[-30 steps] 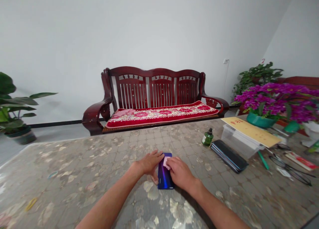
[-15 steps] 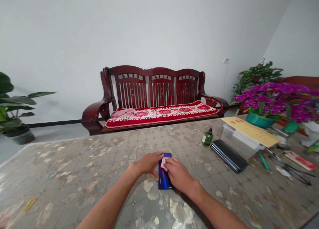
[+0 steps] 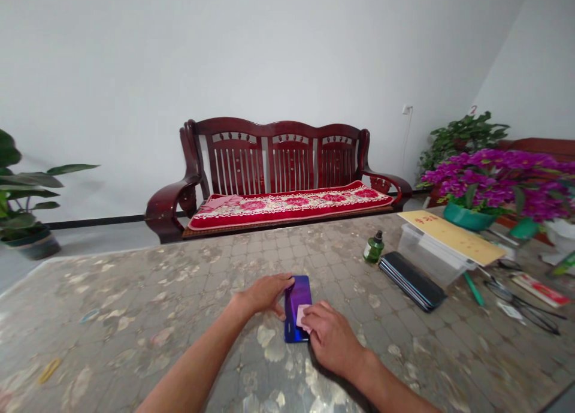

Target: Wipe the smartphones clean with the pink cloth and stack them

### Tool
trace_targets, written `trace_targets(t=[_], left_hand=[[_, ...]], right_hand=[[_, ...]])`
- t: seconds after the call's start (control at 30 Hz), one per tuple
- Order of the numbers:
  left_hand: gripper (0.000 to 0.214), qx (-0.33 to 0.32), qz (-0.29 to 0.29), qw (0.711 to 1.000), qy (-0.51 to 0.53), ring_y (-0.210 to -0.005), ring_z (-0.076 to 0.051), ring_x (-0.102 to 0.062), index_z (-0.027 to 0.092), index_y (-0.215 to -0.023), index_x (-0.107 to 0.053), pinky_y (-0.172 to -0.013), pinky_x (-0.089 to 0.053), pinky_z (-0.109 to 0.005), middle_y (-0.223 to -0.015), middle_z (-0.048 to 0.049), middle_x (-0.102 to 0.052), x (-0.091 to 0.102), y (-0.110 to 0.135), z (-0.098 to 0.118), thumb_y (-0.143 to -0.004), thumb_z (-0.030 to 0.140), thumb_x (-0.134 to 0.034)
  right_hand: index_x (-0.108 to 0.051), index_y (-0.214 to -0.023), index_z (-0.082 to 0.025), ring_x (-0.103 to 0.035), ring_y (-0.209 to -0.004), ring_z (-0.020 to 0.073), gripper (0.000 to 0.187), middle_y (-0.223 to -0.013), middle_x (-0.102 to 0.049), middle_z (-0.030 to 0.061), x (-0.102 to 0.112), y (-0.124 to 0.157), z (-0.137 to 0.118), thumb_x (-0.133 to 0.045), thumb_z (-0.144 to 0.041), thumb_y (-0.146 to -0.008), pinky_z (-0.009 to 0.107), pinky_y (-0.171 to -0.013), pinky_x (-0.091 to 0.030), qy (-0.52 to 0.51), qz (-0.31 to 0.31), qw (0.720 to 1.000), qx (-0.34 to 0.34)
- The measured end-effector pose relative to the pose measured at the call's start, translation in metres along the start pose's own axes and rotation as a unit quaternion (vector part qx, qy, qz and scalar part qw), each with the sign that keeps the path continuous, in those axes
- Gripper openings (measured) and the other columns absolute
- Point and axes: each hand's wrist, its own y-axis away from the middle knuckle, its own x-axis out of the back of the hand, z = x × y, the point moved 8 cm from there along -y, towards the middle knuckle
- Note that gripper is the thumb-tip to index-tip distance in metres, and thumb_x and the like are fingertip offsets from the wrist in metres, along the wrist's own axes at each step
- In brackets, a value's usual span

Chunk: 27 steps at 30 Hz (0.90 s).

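Note:
A shiny blue-purple smartphone [image 3: 294, 293] lies on the table, with what looks like its back facing up. My left hand [image 3: 266, 293] steadies it from the left, fingertips on its upper left edge and thumb against its lower left side. Between the closed fingers of my right hand [image 3: 335, 335] is a small pale pink cloth [image 3: 302, 317]. That cloth presses on the lower right part of the phone. The palm sides of both hands are hidden from me.
Right of the hands stand a green dropper bottle [image 3: 374, 247], a dark stack of phones or wallets [image 3: 413, 280] and a clear plastic box [image 3: 431, 254]. Eyeglasses [image 3: 523, 308] and purple flowers [image 3: 498, 179] are farther right. A yellow band [image 3: 49, 371] lies left on the patterned tablecloth [image 3: 179, 305].
My right hand has slid the pink cloth down the phone toward me, from its upper middle to its lower right. My left hand and the phone stay in place.

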Motion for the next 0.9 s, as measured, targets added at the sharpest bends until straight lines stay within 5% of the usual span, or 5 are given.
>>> trace_targets(t=[0.2,0.47,0.67,0.9], left_hand=[[0.085,0.002,0.005,0.999,-0.037,-0.14,-0.029,-0.04,0.025,-0.142,-0.048,-0.115,-0.031,-0.039,-0.154,-0.0113,-0.038,-0.001,-0.002,0.0,-0.067,0.037,-0.086],[0.084,0.017,-0.006,0.998,-0.065,-0.14,-0.027,-0.041,0.023,-0.141,-0.049,-0.115,-0.032,-0.035,-0.153,-0.0122,-0.04,0.005,0.0,0.005,-0.066,0.028,-0.088],[0.081,0.077,0.016,0.989,-0.125,-0.135,-0.03,-0.047,0.019,-0.141,-0.048,-0.109,-0.039,-0.036,-0.152,-0.0168,-0.042,0.005,0.01,0.008,-0.071,0.035,-0.085],[0.033,0.19,0.063,0.957,-0.211,-0.102,-0.04,-0.067,0.011,-0.105,-0.07,-0.09,-0.05,-0.048,-0.105,-0.0235,-0.069,0.013,0.032,0.007,-0.078,0.029,-0.077]], right_hand=[[-0.069,-0.094,-0.018,-0.054,-0.102,0.0207,0.023,-0.104,-0.066,0.007,0.003,-0.014,0.005,-0.051,-0.006,-0.087,0.03,-0.093,-0.043,0.01,-0.001,0.999,-0.037],[-0.066,-0.095,-0.018,-0.055,-0.102,0.0207,0.009,-0.107,-0.065,0.0058,0.0,0.008,-0.019,-0.06,-0.015,-0.089,0.031,-0.091,-0.044,0.027,-0.038,0.998,0.03],[-0.068,-0.091,-0.018,-0.058,-0.095,0.0202,0.012,-0.097,-0.068,0.005,-0.002,-0.005,-0.002,-0.057,-0.013,-0.092,0.029,-0.085,-0.047,0.056,-0.032,0.997,0.035],[-0.072,-0.094,-0.017,-0.063,-0.1,0.0204,0.024,-0.105,-0.072,0.0071,0.006,-0.022,0.029,-0.05,-0.005,-0.092,0.031,-0.089,-0.049,0.047,0.009,0.999,0.005]])
